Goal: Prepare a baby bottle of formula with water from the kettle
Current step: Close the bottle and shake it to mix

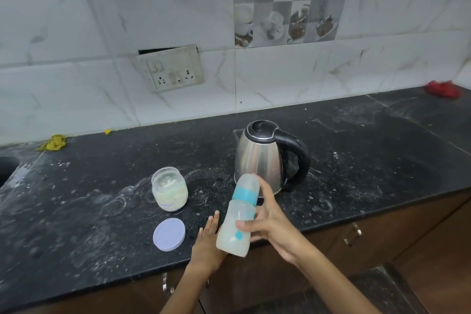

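My right hand [274, 222] grips a baby bottle [238, 216] with a teal collar and a cap on top, tilted above the counter's front edge; cloudy whitish liquid fills its lower part. My left hand [207, 239] lies flat, fingers stretched, beside and partly behind the bottle's base, holding nothing. A steel kettle [262, 158] with a black lid and handle stands just behind the bottle, lid down. An uncapped glass jar [170, 190] of pale formula powder stands to the left, with its lilac lid [169, 234] lying flat in front of it.
The black stone counter [356, 160] is dusted with white smears. A sink edge [7, 168] shows at far left, a yellow cloth [54, 142] by the wall, a red object [443, 89] at far right. A socket panel [173, 71] hangs on the tiled wall. Cabinet drawers [354, 234] lie below.
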Demonstrator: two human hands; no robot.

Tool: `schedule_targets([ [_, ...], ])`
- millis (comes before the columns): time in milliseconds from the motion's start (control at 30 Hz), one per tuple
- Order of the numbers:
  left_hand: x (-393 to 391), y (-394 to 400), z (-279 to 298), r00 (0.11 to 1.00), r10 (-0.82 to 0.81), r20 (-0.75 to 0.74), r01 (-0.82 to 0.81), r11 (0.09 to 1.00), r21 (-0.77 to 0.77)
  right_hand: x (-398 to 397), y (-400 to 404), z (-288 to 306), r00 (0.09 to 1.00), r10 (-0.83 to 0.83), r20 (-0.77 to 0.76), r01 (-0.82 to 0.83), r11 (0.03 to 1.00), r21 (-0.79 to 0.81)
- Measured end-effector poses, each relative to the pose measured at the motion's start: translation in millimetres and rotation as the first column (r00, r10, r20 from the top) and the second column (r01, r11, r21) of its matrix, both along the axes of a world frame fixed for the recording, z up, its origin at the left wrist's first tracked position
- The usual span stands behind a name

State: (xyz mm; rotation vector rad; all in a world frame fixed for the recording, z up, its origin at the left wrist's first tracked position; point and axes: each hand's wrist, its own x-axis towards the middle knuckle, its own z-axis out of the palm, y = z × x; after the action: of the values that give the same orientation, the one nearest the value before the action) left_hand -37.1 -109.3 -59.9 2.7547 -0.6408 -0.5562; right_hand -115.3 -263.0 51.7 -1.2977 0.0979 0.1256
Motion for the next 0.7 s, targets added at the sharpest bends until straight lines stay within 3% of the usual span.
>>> schedule_targets([
  [67, 3, -1, -5, 1.000, -0.009, 0.008, 0.009, 1.000, -0.008, 5, -2, 0, 0.980, -0.195, 0.037, 0.188, 0.971, 0.146],
  [133, 4, -1, -8, 1.000, -0.013, -0.001, 0.013, 1.000, 0.015, 13, -4, 0, 0.904, -0.426, -0.020, 0.409, 0.853, 0.326],
  [167, 1, 0, -6, 1.000, -0.007, 0.003, 0.007, 1.000, 0.000, 14, -3, -2, 0.890, -0.454, -0.048, 0.442, 0.831, 0.336],
  [200, 0, 0, -6, 1.000, 0.022, -0.016, -0.023, 0.998, -0.059, 11, 1, -4, 0.914, -0.402, -0.052, 0.399, 0.869, 0.292],
  [267, -9, 3, 5, 0.989, 0.114, -0.092, -0.131, 0.970, -0.204, -1, 10, -10, 0.993, -0.113, -0.040, 0.117, 0.986, 0.122],
  [333, -10, 3, 6, 0.994, 0.093, -0.060, -0.106, 0.956, -0.274, -13, 12, -8, 0.996, 0.080, -0.050, -0.081, 0.997, -0.019],
  [367, -8, 2, 4, 0.996, 0.074, -0.043, -0.082, 0.971, -0.225, -13, 8, -6, 0.999, 0.043, -0.026, -0.044, 0.999, -0.025],
  [433, 2, 1, -3, 1.000, 0.016, 0.007, -0.016, 0.996, -0.089, -4, -3, -1, 0.978, -0.210, 0.021, 0.205, 0.970, 0.131],
  [533, 4, -2, -7, 0.999, -0.025, 0.024, 0.025, 1.000, 0.005, 11, -11, 0, 0.851, -0.519, -0.080, 0.509, 0.779, 0.368],
  [600, 0, -2, -4, 1.000, 0.005, 0.016, -0.005, 0.999, -0.034, 6, -3, -3, 0.892, -0.443, -0.092, 0.451, 0.854, 0.258],
  [700, -2, -1, 1, 0.998, 0.066, -0.017, -0.067, 0.994, -0.089, -11, 13, -4, 0.991, -0.111, -0.077, 0.115, 0.993, 0.042],
])
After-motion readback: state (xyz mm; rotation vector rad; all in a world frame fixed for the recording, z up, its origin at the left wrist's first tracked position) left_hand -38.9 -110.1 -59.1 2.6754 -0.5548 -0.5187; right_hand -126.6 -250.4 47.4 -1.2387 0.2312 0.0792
